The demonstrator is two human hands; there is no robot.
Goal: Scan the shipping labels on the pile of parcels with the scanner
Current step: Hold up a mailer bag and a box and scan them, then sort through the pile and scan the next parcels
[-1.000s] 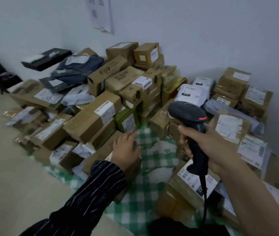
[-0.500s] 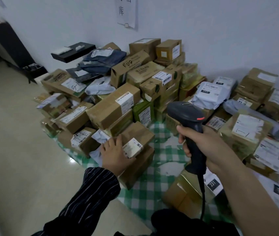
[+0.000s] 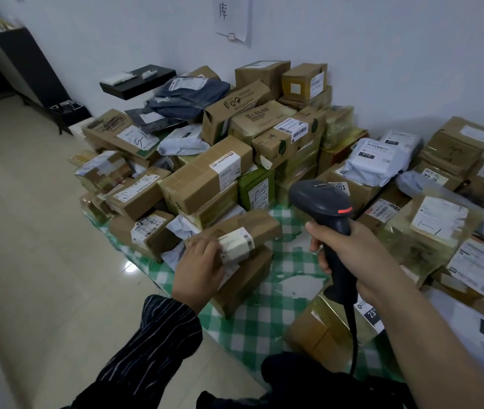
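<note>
Left hand point(image 3: 198, 268) on parcel point(image 3: 246, 227), thumb hidden; label point(image 3: 236, 245) blurred; right hand point(image 3: 355, 255) grips scanner point(image 3: 320, 199)

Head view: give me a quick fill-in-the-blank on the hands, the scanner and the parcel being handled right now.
1. The right hand grips the scanner by its ____.
2. The left hand holds a brown parcel whose label is ____.
3. The checked cloth under the pile is white and ____.

Missing words: handle; white; green.
</note>
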